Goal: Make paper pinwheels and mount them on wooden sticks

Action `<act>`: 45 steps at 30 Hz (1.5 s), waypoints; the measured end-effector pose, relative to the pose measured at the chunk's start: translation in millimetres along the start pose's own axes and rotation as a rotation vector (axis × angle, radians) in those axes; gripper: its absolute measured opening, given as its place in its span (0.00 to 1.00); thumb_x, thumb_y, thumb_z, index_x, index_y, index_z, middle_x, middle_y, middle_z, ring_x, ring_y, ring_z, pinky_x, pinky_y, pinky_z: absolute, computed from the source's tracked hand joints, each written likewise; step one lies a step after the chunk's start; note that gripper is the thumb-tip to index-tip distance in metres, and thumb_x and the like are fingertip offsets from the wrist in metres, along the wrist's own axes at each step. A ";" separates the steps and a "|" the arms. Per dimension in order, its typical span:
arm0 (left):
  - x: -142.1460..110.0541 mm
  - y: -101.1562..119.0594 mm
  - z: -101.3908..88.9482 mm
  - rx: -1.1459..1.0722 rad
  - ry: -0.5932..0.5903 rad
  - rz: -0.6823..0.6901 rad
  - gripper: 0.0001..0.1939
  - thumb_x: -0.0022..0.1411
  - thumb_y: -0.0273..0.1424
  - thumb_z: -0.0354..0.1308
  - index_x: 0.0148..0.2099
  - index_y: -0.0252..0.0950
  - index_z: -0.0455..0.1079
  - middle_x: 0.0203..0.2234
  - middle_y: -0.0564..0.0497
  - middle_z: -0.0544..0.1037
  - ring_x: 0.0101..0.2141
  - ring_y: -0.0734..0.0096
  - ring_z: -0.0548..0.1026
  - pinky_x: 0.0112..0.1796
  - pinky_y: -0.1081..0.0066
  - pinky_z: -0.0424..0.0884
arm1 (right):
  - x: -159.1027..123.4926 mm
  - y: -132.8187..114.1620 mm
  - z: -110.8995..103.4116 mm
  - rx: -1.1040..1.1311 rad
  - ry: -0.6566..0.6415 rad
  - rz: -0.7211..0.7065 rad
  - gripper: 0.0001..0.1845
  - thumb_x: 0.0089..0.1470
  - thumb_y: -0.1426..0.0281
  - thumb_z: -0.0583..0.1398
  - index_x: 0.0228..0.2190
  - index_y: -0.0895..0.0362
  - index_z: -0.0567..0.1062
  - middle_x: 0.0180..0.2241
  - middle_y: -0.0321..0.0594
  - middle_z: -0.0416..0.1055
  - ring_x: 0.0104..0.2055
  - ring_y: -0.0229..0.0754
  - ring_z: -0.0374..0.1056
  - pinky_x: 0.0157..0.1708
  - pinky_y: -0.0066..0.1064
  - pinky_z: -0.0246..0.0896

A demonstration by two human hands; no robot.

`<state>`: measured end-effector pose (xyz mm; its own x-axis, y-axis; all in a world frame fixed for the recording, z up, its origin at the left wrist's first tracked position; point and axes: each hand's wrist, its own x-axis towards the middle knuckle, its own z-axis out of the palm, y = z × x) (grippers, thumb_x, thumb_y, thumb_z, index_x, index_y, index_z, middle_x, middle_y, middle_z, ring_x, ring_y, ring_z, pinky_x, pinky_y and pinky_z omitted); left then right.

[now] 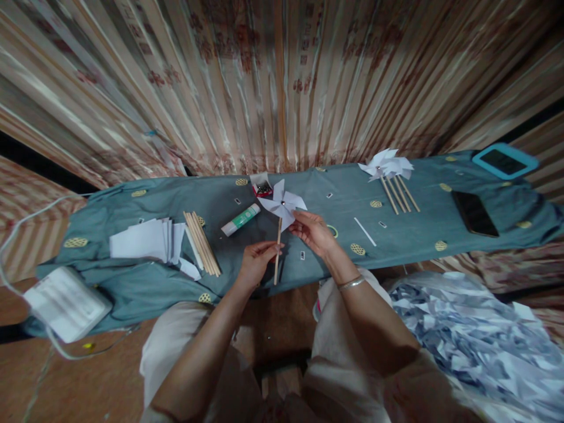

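Note:
Over the cloth-covered table, a white paper pinwheel (282,202) with a dark pin at its centre stands on a thin wooden stick (277,267). My left hand (256,262) is closed around the stick, partway down it. Thumb and fingers of my right hand (314,232) pinch the pinwheel's lower right blade. Just behind the pinwheel lies a small open red box (263,188) of metal pins. A green and white glue stick (241,220) rests to its left.
On the left are a bundle of wooden sticks (205,245), stacked white paper (140,239) and a white corded box (68,303). Several finished pinwheels (388,164), a phone (474,213) and a blue-framed tablet (504,161) lie right. A heap of folded paper (480,335) is beside my leg.

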<state>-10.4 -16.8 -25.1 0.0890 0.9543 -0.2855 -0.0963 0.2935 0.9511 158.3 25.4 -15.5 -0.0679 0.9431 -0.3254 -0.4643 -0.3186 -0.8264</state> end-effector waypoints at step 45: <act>0.3 2.9 -6.4 -0.107 -0.013 -0.016 0.18 0.39 0.43 0.71 0.29 0.33 0.81 0.20 0.50 0.78 0.21 0.76 0.67 0.26 0.74 0.62 | -10.0 -22.8 -6.3 -0.115 0.122 -0.314 0.22 0.36 0.51 0.72 0.24 0.57 0.79 0.19 0.32 0.71 0.17 0.27 0.52 0.16 0.25 0.43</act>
<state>-17.0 -15.3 -23.1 0.1039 0.9488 -0.2984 -0.2000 0.3139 0.9282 175.1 22.6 3.7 0.1712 0.9808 -0.0938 -0.3431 -0.0299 -0.9388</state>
